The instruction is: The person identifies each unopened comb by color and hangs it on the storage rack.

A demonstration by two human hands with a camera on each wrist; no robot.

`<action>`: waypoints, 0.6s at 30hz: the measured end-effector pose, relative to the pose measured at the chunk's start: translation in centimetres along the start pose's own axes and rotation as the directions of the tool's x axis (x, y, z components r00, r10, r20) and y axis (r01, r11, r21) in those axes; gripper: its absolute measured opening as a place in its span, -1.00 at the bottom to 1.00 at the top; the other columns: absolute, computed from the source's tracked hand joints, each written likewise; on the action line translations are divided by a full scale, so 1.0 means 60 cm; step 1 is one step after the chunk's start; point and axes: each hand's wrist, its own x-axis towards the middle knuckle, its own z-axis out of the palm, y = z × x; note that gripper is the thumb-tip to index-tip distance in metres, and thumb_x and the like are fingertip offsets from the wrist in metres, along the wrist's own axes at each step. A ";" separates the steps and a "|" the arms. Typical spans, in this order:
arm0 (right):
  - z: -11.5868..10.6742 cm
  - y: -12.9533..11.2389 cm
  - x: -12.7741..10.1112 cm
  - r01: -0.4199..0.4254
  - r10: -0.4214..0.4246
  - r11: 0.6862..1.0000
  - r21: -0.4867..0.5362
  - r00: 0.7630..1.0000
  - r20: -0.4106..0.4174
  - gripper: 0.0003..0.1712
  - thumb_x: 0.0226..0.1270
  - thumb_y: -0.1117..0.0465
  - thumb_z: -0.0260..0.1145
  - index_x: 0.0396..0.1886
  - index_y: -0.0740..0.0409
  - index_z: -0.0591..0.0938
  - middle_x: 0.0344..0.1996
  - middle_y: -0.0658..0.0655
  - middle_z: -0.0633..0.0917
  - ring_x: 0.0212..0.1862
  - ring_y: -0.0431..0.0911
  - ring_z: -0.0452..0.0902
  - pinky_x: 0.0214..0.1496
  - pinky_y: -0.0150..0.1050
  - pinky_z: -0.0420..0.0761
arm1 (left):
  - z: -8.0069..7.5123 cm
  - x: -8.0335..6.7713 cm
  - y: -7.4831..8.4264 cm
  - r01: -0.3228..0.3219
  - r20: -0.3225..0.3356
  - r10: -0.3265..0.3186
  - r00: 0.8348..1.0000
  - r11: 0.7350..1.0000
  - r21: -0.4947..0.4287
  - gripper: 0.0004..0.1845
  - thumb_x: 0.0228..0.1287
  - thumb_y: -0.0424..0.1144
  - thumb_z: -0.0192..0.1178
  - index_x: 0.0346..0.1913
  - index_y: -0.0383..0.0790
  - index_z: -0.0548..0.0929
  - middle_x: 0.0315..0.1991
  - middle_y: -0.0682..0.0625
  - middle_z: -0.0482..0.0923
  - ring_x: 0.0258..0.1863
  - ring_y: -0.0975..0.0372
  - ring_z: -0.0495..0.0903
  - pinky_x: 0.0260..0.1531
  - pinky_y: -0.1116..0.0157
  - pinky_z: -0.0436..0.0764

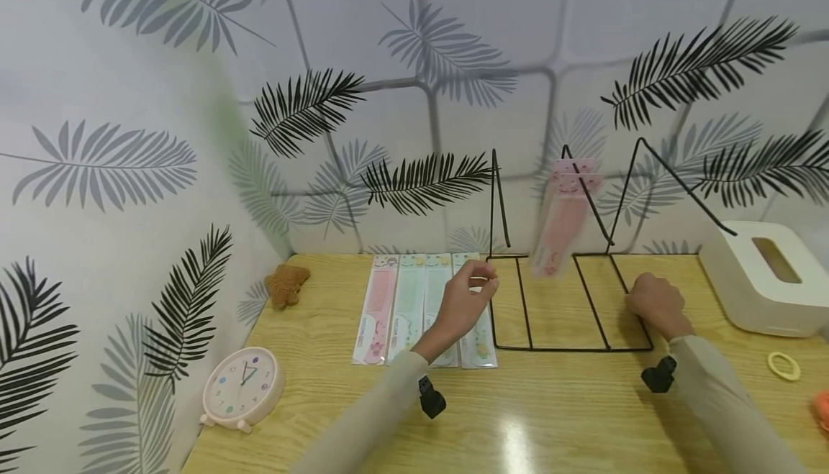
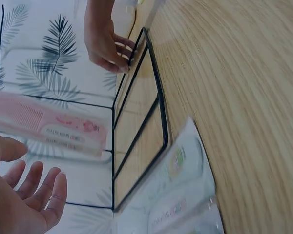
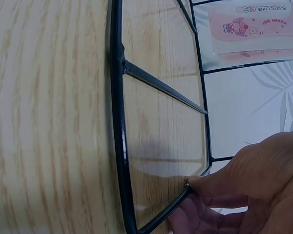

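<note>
A black wire rack (image 1: 529,303) stands on the table, with long prongs slanting up from its back. Packaged pink plastic combs (image 1: 565,226) hang on its middle prong, blurred in the head view; printed lettering shows on the clear wrapper (image 3: 256,29) in the right wrist view. My right hand (image 1: 657,305) pinches the right side wire of the rack's base between thumb and fingers. Beside the rack's left side, my left hand (image 1: 465,294) is raised with loosely bent fingers and nothing between them. Under that arm lies a row of packaged combs (image 1: 406,308), one pink and several pale green.
A white box with a slotted lid (image 1: 758,280) stands right of the rack. Nearby are a yellow ring (image 1: 784,366) and an orange object (image 1: 822,411) at the edge of view. To the left are a pink clock (image 1: 242,388) and a small brown plush toy (image 1: 286,285).
</note>
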 end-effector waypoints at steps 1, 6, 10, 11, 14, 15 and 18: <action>0.000 -0.001 0.000 -0.001 0.001 1.000 0.003 1.000 0.002 -0.59 0.11 0.41 -0.01 -0.76 -0.09 0.15 -0.73 -0.12 0.05 -0.58 -0.20 -0.11 -0.53 -0.30 0.00 | -0.008 -0.003 -0.003 0.004 -0.005 -0.004 1.000 1.000 0.003 -0.76 0.59 -0.26 0.17 0.18 -0.27 0.57 0.15 -0.17 0.64 0.11 0.03 0.68 0.01 0.24 0.69; -0.002 -0.004 -0.001 -0.002 0.002 1.000 0.013 1.000 0.011 -0.58 0.08 0.43 -0.01 -0.78 -0.10 0.16 -0.75 -0.13 0.06 -0.60 -0.21 -0.11 -0.54 -0.31 -0.02 | -0.051 -0.015 -0.015 0.021 -0.048 -0.020 0.999 1.000 0.005 -0.76 0.58 -0.27 0.18 0.17 -0.27 0.58 0.15 -0.18 0.64 0.12 -0.01 0.67 0.07 0.09 0.69; -0.002 -0.003 0.000 -0.005 0.005 1.000 0.012 1.000 0.012 -0.58 0.09 0.43 0.00 -0.79 -0.10 0.16 -0.75 -0.13 0.06 -0.60 -0.21 -0.11 -0.55 -0.30 0.00 | -0.094 -0.023 -0.023 0.033 -0.116 -0.030 0.993 0.999 0.025 -0.77 0.55 -0.29 0.20 0.14 -0.27 0.60 0.12 -0.16 0.65 0.12 -0.01 0.68 0.09 0.03 0.68; -0.003 -0.003 0.000 -0.005 0.005 1.000 0.012 1.000 0.012 -0.58 0.09 0.42 0.00 -0.78 -0.10 0.16 -0.75 -0.13 0.06 -0.59 -0.21 -0.11 -0.54 -0.30 0.00 | -0.106 -0.024 -0.025 0.038 -0.138 -0.032 0.990 0.999 0.037 -0.78 0.55 -0.30 0.20 0.14 -0.28 0.60 0.11 -0.16 0.65 0.12 -0.01 0.68 0.10 0.03 0.68; -0.003 -0.002 0.000 -0.009 0.008 1.000 0.011 1.000 0.015 -0.59 0.08 0.42 -0.01 -0.78 -0.10 0.15 -0.74 -0.12 0.06 -0.58 -0.20 -0.11 -0.53 -0.29 0.00 | -0.141 -0.027 -0.032 0.075 -0.207 -0.061 0.976 0.995 0.059 -0.78 0.53 -0.33 0.22 0.12 -0.31 0.60 0.10 -0.19 0.65 0.11 -0.03 0.68 0.12 0.03 0.67; -0.003 -0.001 0.000 -0.010 0.009 1.000 0.012 1.000 0.016 -0.59 0.07 0.42 -0.01 -0.78 -0.10 0.15 -0.74 -0.12 0.06 -0.58 -0.20 -0.12 -0.53 -0.29 0.00 | -0.153 -0.029 -0.033 0.095 -0.228 -0.078 0.971 0.994 0.063 -0.78 0.52 -0.33 0.22 0.12 -0.32 0.60 0.10 -0.20 0.65 0.12 -0.04 0.67 0.14 0.03 0.66; -0.003 0.001 0.000 -0.003 0.003 1.000 0.019 1.000 0.009 -0.60 0.06 0.42 -0.02 -0.77 -0.10 0.15 -0.73 -0.13 0.05 -0.57 -0.20 -0.13 -0.52 -0.29 -0.01 | -0.188 -0.030 -0.038 0.165 -0.273 -0.143 0.951 0.984 0.060 -0.75 0.52 -0.33 0.22 0.14 -0.36 0.59 0.12 -0.25 0.63 0.13 -0.08 0.65 0.22 0.01 0.63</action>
